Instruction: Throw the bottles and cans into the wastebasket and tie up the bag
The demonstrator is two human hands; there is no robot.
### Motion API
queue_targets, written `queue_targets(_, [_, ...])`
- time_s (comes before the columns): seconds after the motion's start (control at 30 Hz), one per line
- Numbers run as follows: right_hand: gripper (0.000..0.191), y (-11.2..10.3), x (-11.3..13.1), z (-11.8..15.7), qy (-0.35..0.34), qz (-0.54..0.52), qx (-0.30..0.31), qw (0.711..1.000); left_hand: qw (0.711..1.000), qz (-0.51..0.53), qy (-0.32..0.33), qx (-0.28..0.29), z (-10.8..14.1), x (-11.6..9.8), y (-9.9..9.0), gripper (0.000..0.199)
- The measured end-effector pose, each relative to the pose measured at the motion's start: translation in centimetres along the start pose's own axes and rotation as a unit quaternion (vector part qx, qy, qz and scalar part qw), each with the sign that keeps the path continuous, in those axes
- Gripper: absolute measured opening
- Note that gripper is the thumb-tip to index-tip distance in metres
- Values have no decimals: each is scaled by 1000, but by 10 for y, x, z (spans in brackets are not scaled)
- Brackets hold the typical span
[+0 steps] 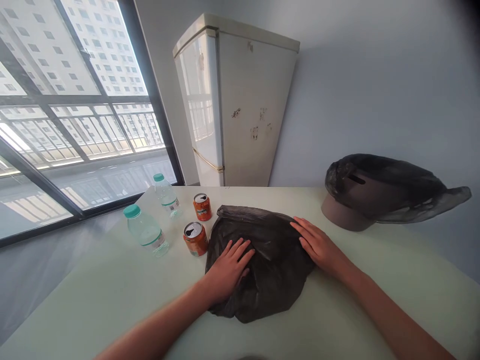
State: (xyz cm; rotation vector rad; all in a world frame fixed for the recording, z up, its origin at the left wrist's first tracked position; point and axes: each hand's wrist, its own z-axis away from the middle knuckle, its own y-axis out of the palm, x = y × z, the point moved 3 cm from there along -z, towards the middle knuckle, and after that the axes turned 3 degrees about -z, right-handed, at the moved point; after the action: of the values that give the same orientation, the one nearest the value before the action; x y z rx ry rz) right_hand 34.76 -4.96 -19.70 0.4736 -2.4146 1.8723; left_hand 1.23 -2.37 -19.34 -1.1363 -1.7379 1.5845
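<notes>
A black plastic bag point(277, 280) lies spread on the pale table point(150, 310) in front of me. My left hand point(229, 270) rests flat on the bag's left part, fingers stretched out. At the bag's upper right edge, my right hand point(318, 246) touches it with extended fingers. Two opened orange cans, one nearer point(196, 241) and one farther point(203, 208), stand just left of the bag. Left of the cans are two clear bottles with green caps, a nearer one point(147, 231) and a farther one point(167, 196).
A grey-brown bin point(347, 212) lined with a black bag point(397, 180) stands at the table's right back. Behind the table is a white refrigerator point(255, 100) against the wall. A dark-framed window point(78, 100) fills the left side.
</notes>
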Motion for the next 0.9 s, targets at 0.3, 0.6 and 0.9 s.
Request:
queue_targets(0.3, [56, 2, -63, 11, 81, -18, -9, 997, 998, 8, -64, 8, 1, 24, -5, 68])
queue_targets(0.6, [58, 27, -8, -6, 65, -6, -6, 998, 980, 83, -130, -123, -14, -38, -83, 48])
queue_targets(0.9, [61, 66, -14, 5, -33, 99, 12, 994, 997, -46, 31, -54, -146, -101, 9, 58])
